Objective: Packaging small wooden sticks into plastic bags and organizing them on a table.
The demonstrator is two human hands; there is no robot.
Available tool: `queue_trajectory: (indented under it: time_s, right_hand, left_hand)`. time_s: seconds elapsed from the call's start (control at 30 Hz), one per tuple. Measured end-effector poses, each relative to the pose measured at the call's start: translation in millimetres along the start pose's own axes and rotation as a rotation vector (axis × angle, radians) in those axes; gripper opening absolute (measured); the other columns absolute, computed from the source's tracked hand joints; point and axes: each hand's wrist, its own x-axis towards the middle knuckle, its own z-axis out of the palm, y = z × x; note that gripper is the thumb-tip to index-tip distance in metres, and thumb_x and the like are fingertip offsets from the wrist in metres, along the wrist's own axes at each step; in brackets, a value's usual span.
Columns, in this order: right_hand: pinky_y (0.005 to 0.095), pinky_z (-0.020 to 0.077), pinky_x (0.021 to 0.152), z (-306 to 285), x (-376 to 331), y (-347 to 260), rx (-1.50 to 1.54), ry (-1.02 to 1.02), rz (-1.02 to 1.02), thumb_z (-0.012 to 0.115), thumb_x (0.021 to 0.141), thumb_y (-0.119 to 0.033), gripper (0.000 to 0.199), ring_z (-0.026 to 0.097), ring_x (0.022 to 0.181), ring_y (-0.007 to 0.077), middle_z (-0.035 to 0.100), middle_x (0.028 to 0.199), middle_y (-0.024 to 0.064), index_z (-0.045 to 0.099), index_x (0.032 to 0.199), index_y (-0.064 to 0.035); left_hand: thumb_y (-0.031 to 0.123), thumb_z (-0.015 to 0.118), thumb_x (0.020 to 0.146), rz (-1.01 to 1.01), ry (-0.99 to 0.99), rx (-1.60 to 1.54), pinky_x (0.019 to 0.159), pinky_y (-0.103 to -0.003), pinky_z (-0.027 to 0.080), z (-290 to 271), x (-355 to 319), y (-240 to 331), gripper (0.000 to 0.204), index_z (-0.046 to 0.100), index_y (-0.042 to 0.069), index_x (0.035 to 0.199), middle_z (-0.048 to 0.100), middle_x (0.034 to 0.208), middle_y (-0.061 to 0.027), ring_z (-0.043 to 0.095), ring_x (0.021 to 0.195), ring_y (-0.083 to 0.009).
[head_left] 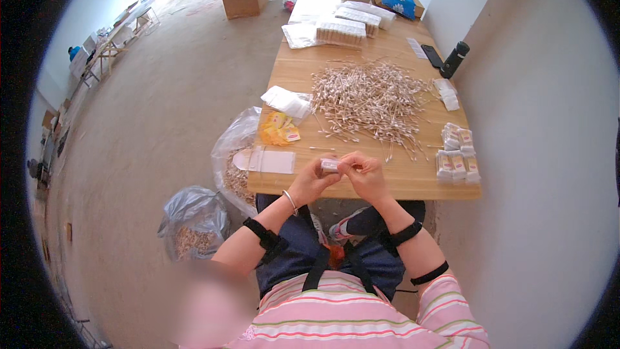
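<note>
Close to the table's front edge, my left hand (310, 182) is closed around a small white packet (330, 165) with a label. My right hand (367, 178) pinches the packet's right end, its fingertips pressed together. Beyond them spreads a big loose pile of cotton swabs (368, 100). A single swab (321, 148) lies just past my left hand. Left of it are a flat white sleeve (278, 162), yellow printed cards (279, 130) and a stack of white bags (284, 100). Several filled packets (457, 166) stand in rows at the right corner.
More white packets (445, 93), a black bottle (455, 59) and a phone (431, 56) lie along the right side by the wall. Bundled packs (340, 32) sit at the far end. Plastic bags of swabs (236, 174) and scraps (194, 220) stand on the floor at left.
</note>
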Motion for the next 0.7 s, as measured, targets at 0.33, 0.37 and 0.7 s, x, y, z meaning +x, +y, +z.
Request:
queue_trajectory:
  time_s: [0.33,0.37,0.7]
  right_hand:
    - [0.0253,0.047,0.064,3.1,-14.7,55.1,-0.059,0.091,0.155,0.065,0.084,-0.008,0.008,0.058,0.072,0.0103,0.063,0.078,0.0038,0.062,0.081,-0.0007]
    - [0.0253,0.047,0.064,0.8,-15.7,57.9,-0.06,0.094,0.166,0.065,0.084,-0.008,0.008,0.058,0.072,0.0103,0.063,0.078,0.0038,0.062,0.081,-0.0007]
    - [0.0225,0.0433,0.067,-2.0,-16.4,64.0,0.244,-0.056,0.409,0.061,0.086,-0.014,0.009,0.051,0.074,0.0056,0.056,0.078,-0.0038,0.059,0.084,-0.0055]
  left_hand:
    - [0.013,0.062,0.089,-0.031,0.219,-0.171,0.07,-0.023,0.048,12.9,15.1,-51.1,0.016,0.061,-0.001,0.097,0.065,0.09,-0.0044,0.059,0.079,-0.008]
    - [0.013,0.061,0.09,-0.034,0.212,-0.176,0.069,-0.022,0.048,15.2,15.6,-54.2,0.015,0.061,-0.001,0.096,0.065,0.089,-0.0038,0.058,0.077,-0.0072]
    - [0.014,0.059,0.09,-0.207,0.082,-0.466,0.075,-0.023,0.047,8.7,17.5,-66.8,0.011,0.06,0.003,0.093,0.064,0.095,-0.0022,0.056,0.083,-0.0068]
